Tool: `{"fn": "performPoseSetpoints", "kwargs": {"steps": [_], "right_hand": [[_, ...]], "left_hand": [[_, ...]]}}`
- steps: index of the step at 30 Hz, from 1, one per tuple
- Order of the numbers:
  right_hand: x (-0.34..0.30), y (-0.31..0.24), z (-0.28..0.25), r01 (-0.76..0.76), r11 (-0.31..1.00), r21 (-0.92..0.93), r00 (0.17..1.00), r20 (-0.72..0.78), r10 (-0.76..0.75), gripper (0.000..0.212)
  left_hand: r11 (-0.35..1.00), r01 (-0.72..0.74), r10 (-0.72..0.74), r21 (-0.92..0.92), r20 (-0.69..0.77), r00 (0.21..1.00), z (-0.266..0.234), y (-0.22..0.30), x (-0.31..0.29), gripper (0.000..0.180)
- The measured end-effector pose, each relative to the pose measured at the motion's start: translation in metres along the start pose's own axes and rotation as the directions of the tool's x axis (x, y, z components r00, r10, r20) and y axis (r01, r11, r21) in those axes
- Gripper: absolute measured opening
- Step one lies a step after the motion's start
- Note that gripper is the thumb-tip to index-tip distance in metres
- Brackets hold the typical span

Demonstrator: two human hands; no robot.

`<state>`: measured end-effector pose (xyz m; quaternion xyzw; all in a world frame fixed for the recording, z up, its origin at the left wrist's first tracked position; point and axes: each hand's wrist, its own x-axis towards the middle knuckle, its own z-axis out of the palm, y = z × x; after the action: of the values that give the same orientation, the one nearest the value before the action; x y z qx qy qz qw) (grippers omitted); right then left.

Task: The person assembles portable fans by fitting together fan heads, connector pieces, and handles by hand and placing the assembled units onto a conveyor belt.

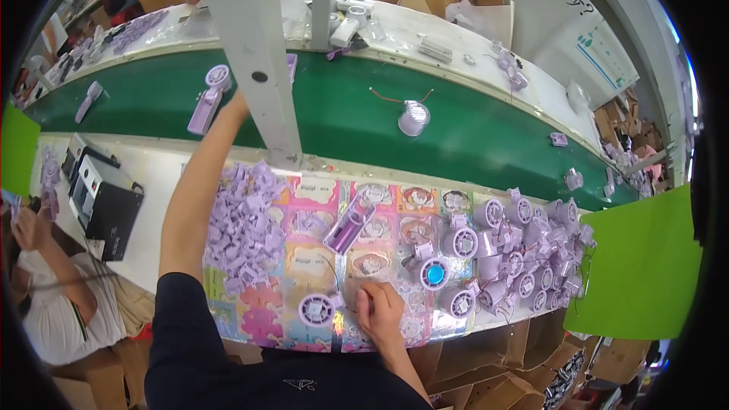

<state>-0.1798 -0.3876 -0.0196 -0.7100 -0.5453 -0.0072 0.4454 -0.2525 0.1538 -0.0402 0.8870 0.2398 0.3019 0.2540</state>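
My left arm reaches over the green belt, and the grey-white post hides the fingers of my left hand [240, 105]. Beside it on the belt lies a lilac handheld fan [206, 99]; a lilac piece [291, 68] shows past the post. My right hand [380, 311] rests on the patterned mat with its fingers curled closed; whatever they hold, if anything, is hidden. Left of it sits a round lilac fan head [316, 309] with a thin wire. Farther up lies a lilac handle shell [350, 229] with a darker purple inside. A fan head with a blue centre [433, 274] stands to the right.
A heap of small lilac parts [244, 228] covers the mat's left; many fan heads [524, 258] crowd its right. The upright post [254, 68] rises at the belt's near edge. A motor housing [414, 118] lies on the belt. A co-worker's hand [30, 228] is at far left.
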Motion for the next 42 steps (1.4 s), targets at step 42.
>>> {"fn": "performPoseSetpoints", "kwargs": {"steps": [42], "right_hand": [[0.166,0.089,-0.11,0.212,0.83,-0.516,0.897,0.439,0.043,0.048]], "left_hand": [[0.969,-0.087,0.123,0.23,-0.148,0.981,0.005,0.349,-0.24,0.049]]}}
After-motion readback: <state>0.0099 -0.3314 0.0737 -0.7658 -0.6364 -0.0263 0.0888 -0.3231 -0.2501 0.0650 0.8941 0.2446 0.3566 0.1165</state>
